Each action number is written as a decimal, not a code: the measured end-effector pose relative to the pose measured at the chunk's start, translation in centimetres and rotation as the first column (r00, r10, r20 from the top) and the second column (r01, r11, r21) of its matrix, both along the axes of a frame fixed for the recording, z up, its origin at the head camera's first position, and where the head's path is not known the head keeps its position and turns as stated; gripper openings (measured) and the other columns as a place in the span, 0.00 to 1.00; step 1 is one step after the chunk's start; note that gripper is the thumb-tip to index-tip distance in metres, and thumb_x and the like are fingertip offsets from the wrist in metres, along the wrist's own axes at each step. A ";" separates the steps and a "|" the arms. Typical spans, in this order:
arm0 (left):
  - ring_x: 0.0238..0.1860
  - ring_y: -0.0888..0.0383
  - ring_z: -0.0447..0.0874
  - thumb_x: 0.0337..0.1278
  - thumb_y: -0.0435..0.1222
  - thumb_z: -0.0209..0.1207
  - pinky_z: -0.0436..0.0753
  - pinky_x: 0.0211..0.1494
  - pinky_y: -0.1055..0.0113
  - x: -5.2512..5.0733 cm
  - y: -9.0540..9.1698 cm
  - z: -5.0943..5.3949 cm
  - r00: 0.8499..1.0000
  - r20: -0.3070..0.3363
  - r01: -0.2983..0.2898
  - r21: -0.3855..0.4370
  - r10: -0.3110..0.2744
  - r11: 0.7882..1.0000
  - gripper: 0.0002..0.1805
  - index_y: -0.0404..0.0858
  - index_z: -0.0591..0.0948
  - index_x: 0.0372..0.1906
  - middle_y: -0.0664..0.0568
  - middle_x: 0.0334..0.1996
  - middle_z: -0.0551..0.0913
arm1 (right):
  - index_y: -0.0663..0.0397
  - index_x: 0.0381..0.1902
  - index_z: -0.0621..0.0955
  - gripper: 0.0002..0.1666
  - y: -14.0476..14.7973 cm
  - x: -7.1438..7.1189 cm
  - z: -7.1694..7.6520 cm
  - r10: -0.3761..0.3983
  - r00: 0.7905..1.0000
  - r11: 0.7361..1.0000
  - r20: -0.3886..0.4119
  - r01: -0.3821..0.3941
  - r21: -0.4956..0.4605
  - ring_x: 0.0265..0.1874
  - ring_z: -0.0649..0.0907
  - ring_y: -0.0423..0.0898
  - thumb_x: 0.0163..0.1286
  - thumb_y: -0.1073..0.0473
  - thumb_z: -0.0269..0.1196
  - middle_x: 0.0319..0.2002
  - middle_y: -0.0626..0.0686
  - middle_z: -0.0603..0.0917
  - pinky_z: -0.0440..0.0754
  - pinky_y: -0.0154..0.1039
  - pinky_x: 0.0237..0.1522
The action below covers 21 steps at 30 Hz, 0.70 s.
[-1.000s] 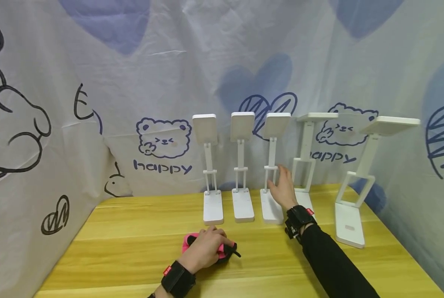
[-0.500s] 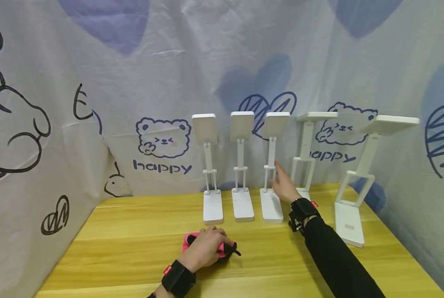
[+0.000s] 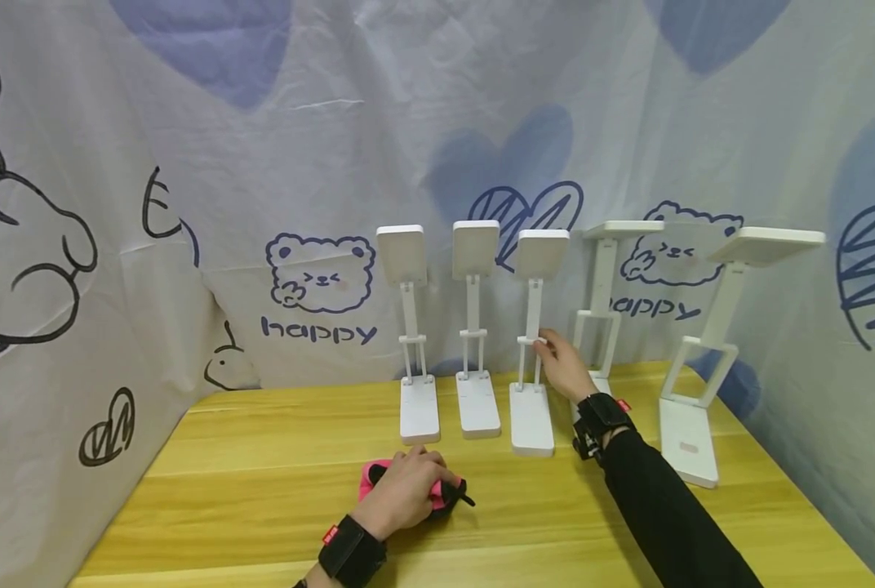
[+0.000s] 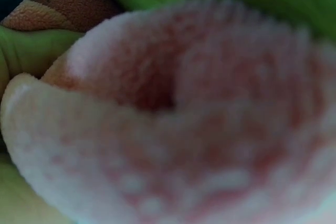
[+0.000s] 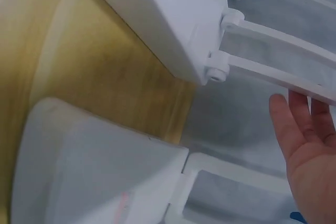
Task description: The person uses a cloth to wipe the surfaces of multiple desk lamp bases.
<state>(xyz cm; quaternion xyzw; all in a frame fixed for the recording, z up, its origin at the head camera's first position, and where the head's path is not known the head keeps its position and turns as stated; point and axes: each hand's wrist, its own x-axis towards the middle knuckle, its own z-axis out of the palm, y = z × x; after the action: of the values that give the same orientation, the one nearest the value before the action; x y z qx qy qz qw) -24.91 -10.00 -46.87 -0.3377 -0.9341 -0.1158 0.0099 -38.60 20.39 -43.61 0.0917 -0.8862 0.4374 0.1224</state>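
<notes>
In the head view, my right hand (image 3: pixel 566 371) holds the third white desk lamp (image 3: pixel 531 420) from the left by the hinged frame under its stem. The right wrist view has the fingertips of that hand (image 5: pixel 313 169) against one thin frame bar, partly out of sight past it. On the table's front part, my left hand (image 3: pixel 404 490) grips a bunched pink-and-black cloth (image 3: pixel 366 483). Its fuzzy pink folds (image 4: pixel 157 150) fill most of the left wrist view, blurred, with fingers (image 4: pixel 39 51) at the left edge.
Two similar lamps stand to the left, the nearer one (image 3: pixel 477 404) close by. To the right are a fourth lamp (image 3: pixel 605 278), its base partly behind my right arm, and a fifth lamp (image 3: pixel 689 441). A printed curtain (image 3: pixel 320 180) hangs behind the wooden table (image 3: pixel 261 474).
My right hand has taken hold of the third lamp's frame. That lamp has shifted slightly towards me and left. My left hand stays put on the cloth.
</notes>
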 end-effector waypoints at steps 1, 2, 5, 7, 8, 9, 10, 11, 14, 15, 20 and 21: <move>0.47 0.57 0.74 0.47 0.30 0.70 0.76 0.49 0.53 0.0 0.0 0.0 1.000 -0.001 0.001 0.001 -0.001 1.000 0.22 0.56 0.88 0.47 0.61 0.42 0.83 | 0.62 0.69 0.68 0.27 0.0 0.1 -0.1 0.003 1.000 1.000 0.004 -0.003 -0.003 0.55 0.78 0.64 0.80 0.53 0.46 0.59 0.68 0.76 0.75 0.59 0.55; 0.47 0.57 0.74 0.47 0.30 0.70 0.76 0.49 0.53 0.0 0.0 0.0 1.000 -0.003 0.002 0.000 -0.002 1.000 0.22 0.56 0.88 0.47 0.61 0.42 0.83 | 0.61 0.69 0.67 0.27 0.0 0.1 -0.1 0.004 1.000 1.000 0.010 -0.004 -0.006 0.55 0.78 0.63 0.80 0.53 0.46 0.59 0.68 0.76 0.75 0.59 0.56; 0.47 0.57 0.74 0.47 0.30 0.70 0.76 0.48 0.53 0.0 0.0 -0.1 1.000 0.000 0.002 -0.001 -0.002 1.000 0.22 0.56 0.88 0.47 0.61 0.42 0.83 | 0.60 0.70 0.67 0.27 0.0 0.5 -0.4 0.001 1.000 1.000 0.012 -0.001 -0.016 0.53 0.79 0.62 0.80 0.52 0.45 0.57 0.67 0.77 0.75 0.57 0.54; 0.47 0.57 0.74 0.47 0.30 0.70 0.76 0.48 0.53 0.0 0.0 -0.1 1.000 0.002 0.002 -0.002 -0.002 1.000 0.22 0.57 0.88 0.47 0.61 0.42 0.83 | 0.59 0.68 0.68 0.26 -0.1 0.8 -0.5 0.000 1.000 1.000 0.012 0.000 -0.027 0.49 0.79 0.60 0.80 0.51 0.45 0.53 0.66 0.79 0.76 0.54 0.51; 0.46 0.57 0.74 0.47 0.30 0.70 0.76 0.48 0.53 0.0 0.0 -0.1 1.000 0.002 0.002 -0.003 -0.002 1.000 0.22 0.57 0.88 0.47 0.61 0.42 0.83 | 0.59 0.68 0.69 0.26 -0.1 1.0 -0.6 -0.001 1.000 0.999 0.013 0.002 -0.034 0.47 0.80 0.59 0.80 0.51 0.45 0.51 0.66 0.80 0.77 0.52 0.49; 0.46 0.57 0.74 0.47 0.30 0.70 0.76 0.48 0.53 0.0 0.0 -0.1 1.000 0.002 0.002 -0.003 -0.002 1.000 0.22 0.57 0.88 0.47 0.61 0.42 0.83 | 0.58 0.67 0.70 0.25 -0.2 1.1 -0.7 0.001 1.000 0.999 0.009 -0.001 -0.040 0.45 0.80 0.58 0.80 0.51 0.45 0.48 0.65 0.80 0.77 0.49 0.46; 0.46 0.57 0.74 0.47 0.30 0.70 0.76 0.48 0.54 0.0 0.0 -0.1 1.000 0.001 0.002 -0.004 -0.002 1.000 0.22 0.57 0.88 0.47 0.61 0.42 0.83 | 0.57 0.66 0.70 0.25 -0.2 1.3 -0.8 0.004 1.000 0.999 0.008 -0.004 -0.046 0.42 0.80 0.56 0.80 0.50 0.44 0.46 0.65 0.81 0.76 0.47 0.44; 0.46 0.57 0.74 0.47 0.30 0.70 0.76 0.47 0.54 0.0 0.0 -0.1 1.000 0.000 0.002 -0.004 -0.002 1.000 0.22 0.57 0.88 0.47 0.61 0.42 0.83 | 0.56 0.66 0.71 0.24 -0.2 1.5 -0.9 0.006 1.000 0.998 0.012 -0.006 -0.057 0.41 0.80 0.55 0.80 0.49 0.44 0.45 0.64 0.81 0.76 0.45 0.42; 0.45 0.57 0.74 0.46 0.30 0.71 0.76 0.46 0.54 0.0 0.0 -0.1 1.000 -0.003 0.002 -0.006 -0.002 1.000 0.22 0.57 0.88 0.46 0.61 0.41 0.83 | 0.54 0.65 0.71 0.25 -0.2 2.1 -1.1 0.029 0.999 0.996 0.014 -0.027 -0.086 0.40 0.80 0.54 0.80 0.48 0.44 0.43 0.64 0.81 0.76 0.43 0.42; 0.45 0.57 0.74 0.46 0.30 0.71 0.76 0.46 0.54 0.0 -0.1 -0.1 1.000 -0.003 0.001 -0.006 -0.002 1.000 0.22 0.57 0.88 0.46 0.61 0.41 0.83 | 0.53 0.65 0.71 0.25 -0.2 2.3 -1.2 0.036 0.999 0.995 0.016 -0.035 -0.098 0.41 0.80 0.54 0.80 0.47 0.44 0.43 0.65 0.81 0.76 0.44 0.43; 0.46 0.57 0.74 0.46 0.29 0.70 0.76 0.48 0.53 0.0 0.0 0.0 1.000 -0.004 0.002 -0.003 -0.002 1.000 0.22 0.56 0.88 0.46 0.60 0.42 0.83 | 0.57 0.67 0.70 0.27 0.0 3.2 -1.3 0.066 0.997 0.980 0.036 -0.058 -0.190 0.47 0.81 0.59 0.80 0.47 0.45 0.46 0.69 0.80 0.79 0.55 0.53; 0.46 0.57 0.74 0.46 0.29 0.70 0.76 0.48 0.53 0.0 0.0 0.1 1.000 -0.004 0.003 -0.002 -0.003 1.000 0.22 0.56 0.88 0.46 0.60 0.42 0.83 | 0.58 0.67 0.69 0.27 0.0 3.3 -1.3 0.069 0.997 0.977 0.041 -0.059 -0.204 0.48 0.81 0.61 0.80 0.47 0.46 0.47 0.69 0.80 0.78 0.56 0.55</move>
<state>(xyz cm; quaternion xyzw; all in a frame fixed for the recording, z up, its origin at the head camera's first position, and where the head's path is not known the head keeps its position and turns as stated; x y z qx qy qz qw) -24.87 -9.97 -46.80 -0.3393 -0.9336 -0.1144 0.0114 -35.28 20.42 -44.91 0.0968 -0.8363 0.5311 0.0958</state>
